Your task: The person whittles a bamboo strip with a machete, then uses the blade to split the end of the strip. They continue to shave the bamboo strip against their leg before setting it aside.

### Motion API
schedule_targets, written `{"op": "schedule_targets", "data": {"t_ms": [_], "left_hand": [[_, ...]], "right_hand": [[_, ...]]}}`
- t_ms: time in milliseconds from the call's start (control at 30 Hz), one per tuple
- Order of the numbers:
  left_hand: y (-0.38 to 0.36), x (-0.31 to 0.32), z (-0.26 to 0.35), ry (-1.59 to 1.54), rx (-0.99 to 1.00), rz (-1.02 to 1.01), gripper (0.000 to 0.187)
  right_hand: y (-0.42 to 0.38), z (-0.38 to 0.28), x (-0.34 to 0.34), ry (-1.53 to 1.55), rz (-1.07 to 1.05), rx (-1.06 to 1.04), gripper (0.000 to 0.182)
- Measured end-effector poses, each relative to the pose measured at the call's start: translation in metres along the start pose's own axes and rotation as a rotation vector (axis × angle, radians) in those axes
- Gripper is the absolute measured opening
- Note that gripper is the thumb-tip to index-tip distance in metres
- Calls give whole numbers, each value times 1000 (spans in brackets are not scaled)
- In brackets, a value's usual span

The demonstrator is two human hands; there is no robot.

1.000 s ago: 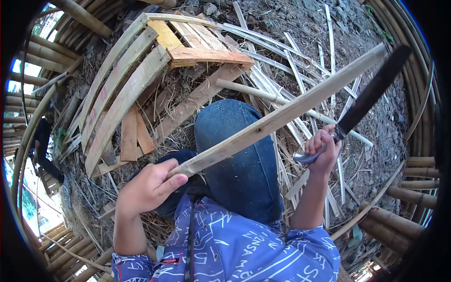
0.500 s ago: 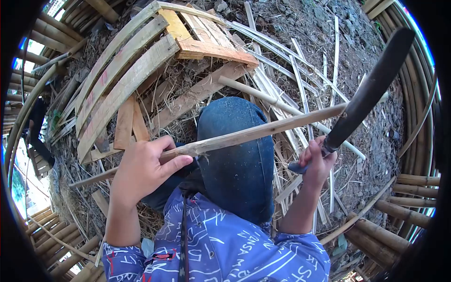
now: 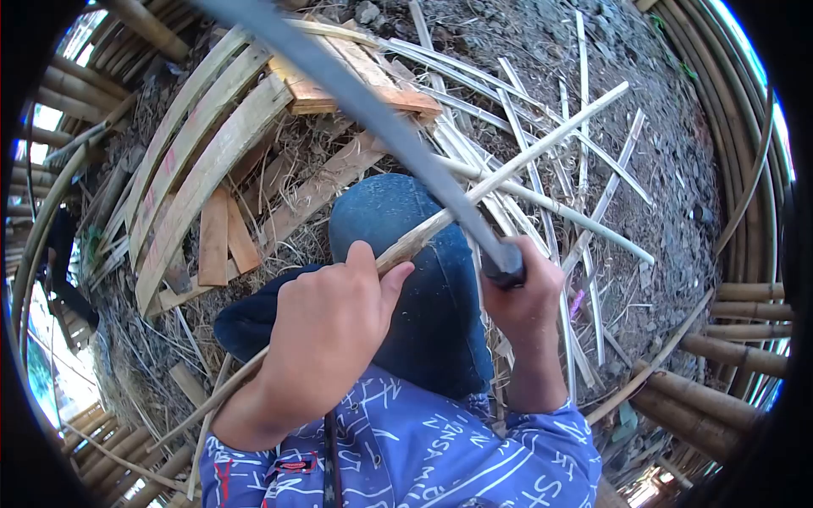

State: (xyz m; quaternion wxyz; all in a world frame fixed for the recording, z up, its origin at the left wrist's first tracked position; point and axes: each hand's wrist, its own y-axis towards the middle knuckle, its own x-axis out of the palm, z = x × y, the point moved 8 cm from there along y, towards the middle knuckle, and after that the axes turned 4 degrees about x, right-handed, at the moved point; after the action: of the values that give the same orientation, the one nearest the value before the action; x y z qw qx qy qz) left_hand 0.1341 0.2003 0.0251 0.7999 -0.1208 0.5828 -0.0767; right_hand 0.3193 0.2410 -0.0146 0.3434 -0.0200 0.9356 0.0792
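pale narrow wood strip (image 3: 415,238): long axis diagonal, far end up-right, near end running down-left past the left wrist, crossing above the knee in dark blue denim (image 3: 432,313). left hand (image 3: 330,313) clamped on it, back of hand up, thumb along the strip.

long dark-grey metal blade (image 3: 381,118): points up-left, tip out of frame. right hand (image 3: 525,292) in a closed fist on its handle, forearm near vertical. blade crosses over the strip in view; can't tell if they touch.

surface: grey-brown stony dirt ground (image 3: 677,169), pale split strips (image 3: 542,224) scattered. slatted wooden crate (image 3: 222,157) ahead-left. round tan bamboo poles (image 3: 745,356) along both sides.
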Motion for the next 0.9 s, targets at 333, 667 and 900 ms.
{"op": "schedule_targets", "data": {"t_ms": [333,667,900], "left_hand": [[6,2,27,309,49,29,33],[9,5,29,232,6,-6,34],[9,5,30,275,27,52,33]], "right_hand": [[19,12,26,-230,-162,-132,26],[10,29,21,-90,-220,96,19],[18,37,31,-190,-161,30,20]]}}
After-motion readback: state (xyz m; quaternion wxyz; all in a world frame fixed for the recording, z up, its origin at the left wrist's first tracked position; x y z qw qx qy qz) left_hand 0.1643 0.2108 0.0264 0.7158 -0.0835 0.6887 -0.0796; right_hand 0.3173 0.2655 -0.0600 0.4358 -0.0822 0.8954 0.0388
